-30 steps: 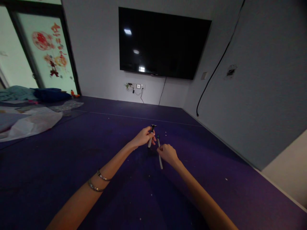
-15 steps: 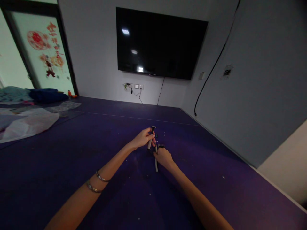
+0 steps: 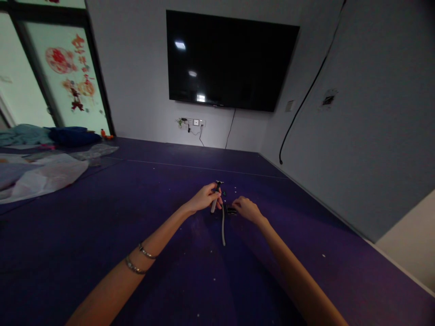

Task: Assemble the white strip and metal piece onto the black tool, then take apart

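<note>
My left hand (image 3: 205, 198) is closed around a slim T-headed trimmer-like tool (image 3: 214, 206) with a light grey body and dark neck. It is held upright, its T-shaped head (image 3: 219, 182) showing above my fingers. Just right of it a thin light-grey cord or tube (image 3: 223, 228) runs down toward me. My right hand (image 3: 247, 209) is low over the floor with bent fingers a little apart and nothing visible in them. Its fingertips are close to a small dark piece (image 3: 231, 211); whether they touch it I cannot tell.
A small dark-green bit (image 3: 224, 193) and several white specks lie on the purple floor (image 3: 163, 280). Clear plastic sheeting (image 3: 57, 174) and blue cloth (image 3: 73, 136) are at the left. Ahead, a television (image 3: 231, 61) hangs on the wall; a black cable (image 3: 302, 102) dangles at right.
My right hand has let go of the light-grey cord and moved right and slightly up, uncovering the small dark piece. My left hand keeps the trimmer-like tool in nearly the same place.
</note>
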Demonstrator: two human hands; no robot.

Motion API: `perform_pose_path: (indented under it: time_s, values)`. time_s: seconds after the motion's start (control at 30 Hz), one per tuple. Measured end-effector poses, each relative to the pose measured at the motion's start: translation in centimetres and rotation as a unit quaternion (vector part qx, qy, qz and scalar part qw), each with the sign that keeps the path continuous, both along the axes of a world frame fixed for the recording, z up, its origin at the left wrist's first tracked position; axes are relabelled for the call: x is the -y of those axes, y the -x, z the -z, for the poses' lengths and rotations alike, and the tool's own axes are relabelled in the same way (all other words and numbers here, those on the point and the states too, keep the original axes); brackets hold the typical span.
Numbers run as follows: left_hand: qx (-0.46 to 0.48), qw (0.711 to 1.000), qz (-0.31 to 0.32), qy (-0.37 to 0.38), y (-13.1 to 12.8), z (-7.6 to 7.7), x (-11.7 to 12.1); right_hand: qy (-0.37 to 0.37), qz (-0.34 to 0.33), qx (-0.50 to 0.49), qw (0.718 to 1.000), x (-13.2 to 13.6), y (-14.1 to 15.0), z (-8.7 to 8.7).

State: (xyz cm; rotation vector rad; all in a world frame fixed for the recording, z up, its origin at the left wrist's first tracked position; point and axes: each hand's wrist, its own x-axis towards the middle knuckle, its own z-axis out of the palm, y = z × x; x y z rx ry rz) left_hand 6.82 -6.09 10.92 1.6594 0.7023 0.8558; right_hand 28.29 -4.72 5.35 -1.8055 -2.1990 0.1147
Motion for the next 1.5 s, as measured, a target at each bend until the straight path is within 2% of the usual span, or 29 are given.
perform_pose_path:
  time_s: [0.17,0.47,0.77,0.87,1.07,1.27,1.5]
  values:
    - [-0.004,1.0,0.003,-0.005,0.0,0.2,-0.1,0.014,-0.055,0.015,0.998,-0.4,-0.2,0.9]
    - [-0.012,1.0,0.005,-0.001,0.0,0.5,-0.1,0.012,-0.05,0.01,0.999,-0.4,0.0,1.2]
    - [-0.014,1.0,0.018,0.011,0.1,1.0,-0.5,-0.02,-0.05,-0.053,0.997,-1.1,-0.4,1.8]
    - [-0.014,1.0,0.016,0.005,0.1,1.0,-0.4,-0.027,-0.067,-0.122,0.99,-1.1,-0.4,1.2]
    - [-0.012,1.0,-0.006,-0.007,0.0,1.0,-0.4,0.067,-0.074,-0.32,0.942,-0.6,0.1,-0.8]
    - [0.002,1.0,-0.02,-0.009,0.0,1.4,-0.8,0.118,-0.1,-0.351,0.924,-0.3,0.0,-1.9]
    - [0.005,0.999,-0.044,0.004,0.0,1.9,-0.9,0.09,-0.103,-0.373,0.918,0.1,0.2,-2.7]
